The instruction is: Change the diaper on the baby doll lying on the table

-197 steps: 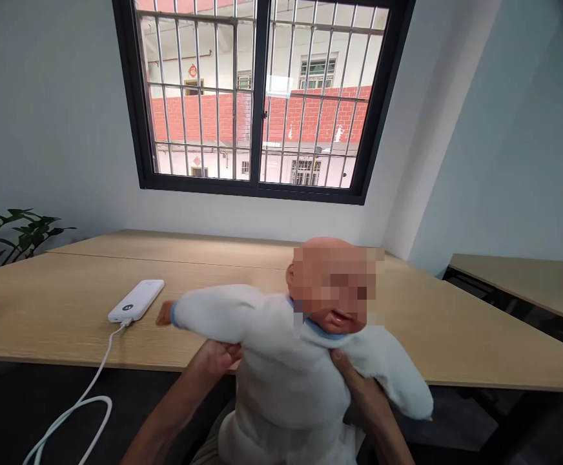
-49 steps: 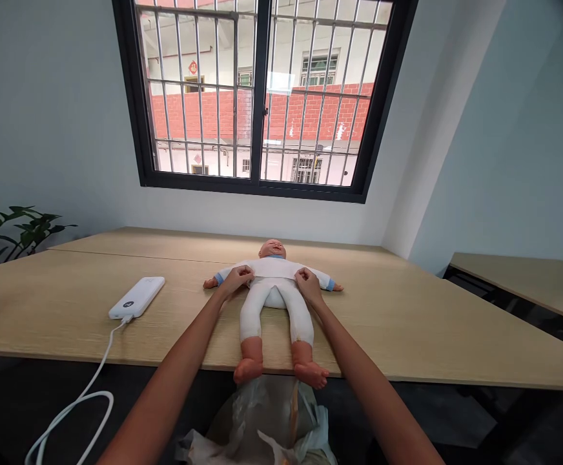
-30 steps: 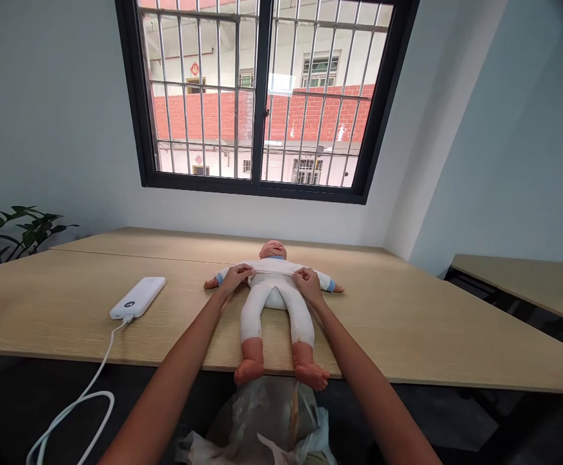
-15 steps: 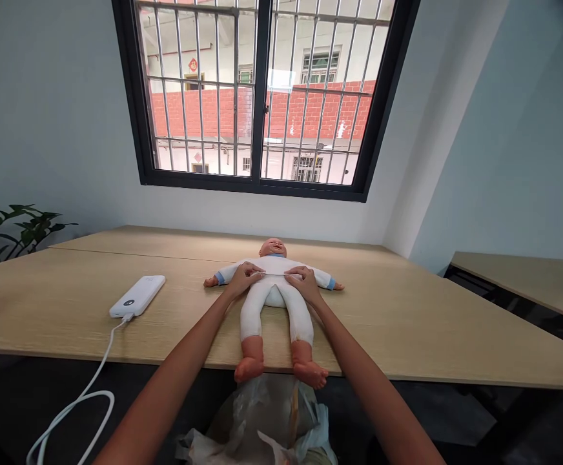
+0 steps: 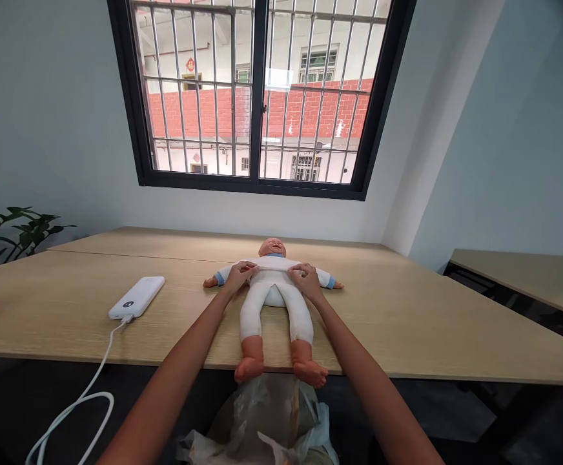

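Fingers of left hand [image 5: 239,276] and right hand [image 5: 306,280] nearly closed, pinching hem [image 5: 274,269] of white top [image 5: 272,263] at either side, seemingly to keep it level. Doll [image 5: 275,281] wearing it lies face-up on table [image 5: 388,316], feet [image 5: 249,370] at near edge, likely for easy reach. Power bank [image 5: 139,296] well apart to left.

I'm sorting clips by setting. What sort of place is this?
Probably an office or similar workroom: a wide wood-look table stands before a dark-framed window, and a second table stands off to the right.
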Demonstrator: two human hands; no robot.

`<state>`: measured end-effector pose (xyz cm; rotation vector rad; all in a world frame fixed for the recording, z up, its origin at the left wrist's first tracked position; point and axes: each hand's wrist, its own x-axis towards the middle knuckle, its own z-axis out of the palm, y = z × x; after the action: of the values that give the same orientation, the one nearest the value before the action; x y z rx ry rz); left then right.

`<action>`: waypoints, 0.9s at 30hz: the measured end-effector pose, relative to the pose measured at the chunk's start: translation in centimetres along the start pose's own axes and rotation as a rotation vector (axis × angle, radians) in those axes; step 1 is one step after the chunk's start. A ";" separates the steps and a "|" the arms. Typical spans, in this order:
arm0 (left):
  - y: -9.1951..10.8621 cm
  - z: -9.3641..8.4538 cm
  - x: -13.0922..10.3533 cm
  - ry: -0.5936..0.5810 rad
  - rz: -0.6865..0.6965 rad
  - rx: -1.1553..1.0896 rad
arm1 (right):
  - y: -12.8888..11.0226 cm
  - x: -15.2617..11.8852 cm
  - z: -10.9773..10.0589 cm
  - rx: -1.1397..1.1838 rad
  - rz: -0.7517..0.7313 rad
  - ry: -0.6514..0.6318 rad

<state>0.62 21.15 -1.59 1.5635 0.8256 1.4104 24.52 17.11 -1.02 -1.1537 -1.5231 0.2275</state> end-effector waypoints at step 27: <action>-0.1 -0.4 -0.1 -0.035 -0.073 -0.091 | 0.4 0.0 0.0 0.068 0.108 -0.033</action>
<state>0.21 21.17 -1.78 1.4706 0.7792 1.3456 24.74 17.31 -1.28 -1.1840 -1.4719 0.3699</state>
